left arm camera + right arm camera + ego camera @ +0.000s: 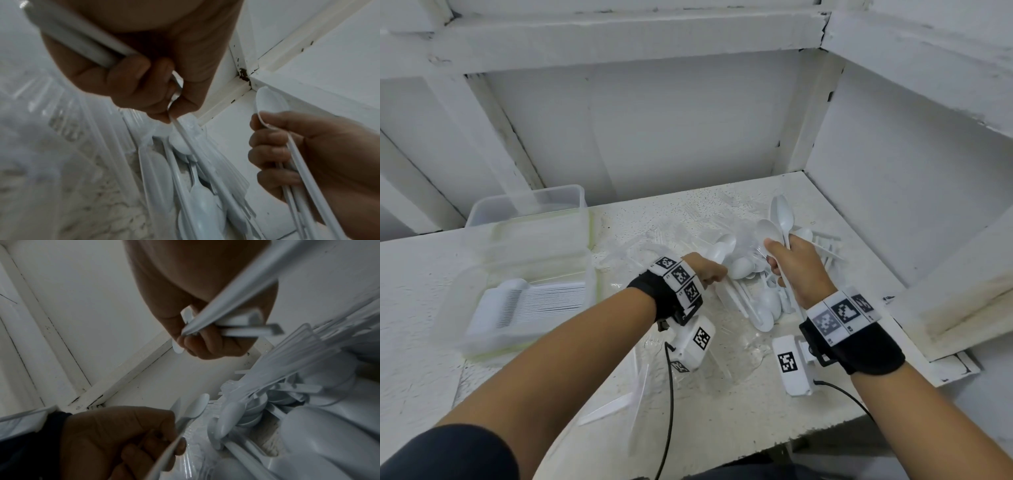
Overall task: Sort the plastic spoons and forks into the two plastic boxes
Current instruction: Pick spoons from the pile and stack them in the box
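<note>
A white-painted shelf alcove is seen — a rough, speckled shelf board (722,428) is enclosed by a flat back panel (640,130) and an angled right side panel (914,164). Framing battens (493,120) are fixed across the back, their paint chipped dark at the joints. Another shelf (619,37) is set overhead — lighting is soft and even.

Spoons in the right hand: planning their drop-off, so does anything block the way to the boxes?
Yes. The left hand and forearm lie between the spoons and the boxes on the left.
</note>
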A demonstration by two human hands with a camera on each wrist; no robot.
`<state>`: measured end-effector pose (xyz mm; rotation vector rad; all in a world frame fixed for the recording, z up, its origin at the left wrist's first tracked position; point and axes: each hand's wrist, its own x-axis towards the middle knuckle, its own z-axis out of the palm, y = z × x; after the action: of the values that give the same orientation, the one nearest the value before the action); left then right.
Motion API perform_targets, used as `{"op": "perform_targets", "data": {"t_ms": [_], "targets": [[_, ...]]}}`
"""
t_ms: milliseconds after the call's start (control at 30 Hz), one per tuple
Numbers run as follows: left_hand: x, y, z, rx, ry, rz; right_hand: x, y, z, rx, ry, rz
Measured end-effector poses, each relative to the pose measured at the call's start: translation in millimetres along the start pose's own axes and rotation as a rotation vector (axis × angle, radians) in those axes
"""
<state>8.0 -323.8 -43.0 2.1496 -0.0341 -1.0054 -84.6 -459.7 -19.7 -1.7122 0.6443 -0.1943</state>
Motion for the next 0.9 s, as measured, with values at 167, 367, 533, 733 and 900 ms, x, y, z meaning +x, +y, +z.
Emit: {"op": "perform_targets", "data": {"t_ms": [167,367,533,733,900], "targets": [[-13.5,-2.4,-21.5,-0.134,0.010,0.025,-2.9,0.2,3.6,0.002,-0.054,0.027],[-47.1,-15.2,-50.3,-0.294,-0.093,0.367,-10.7,-10.0,21.3,0.116,-0.173,0.033],[-69.8,-34.4,-61.2,-0.424,-0.199,0.433,-16.6,-28.2,53.3,0.350,-0.314,0.045],[-84.4,-60.4,-65.5,-0.535,-0.248,0.397,-28.7,-38.9,91.3,0.542,-0.558,0.113],[-89.1,-78.8,-75.5,-0.597,-0.258,0.357,-36.1,-41.8,112.5,0.505,-0.568,0.090]]}}
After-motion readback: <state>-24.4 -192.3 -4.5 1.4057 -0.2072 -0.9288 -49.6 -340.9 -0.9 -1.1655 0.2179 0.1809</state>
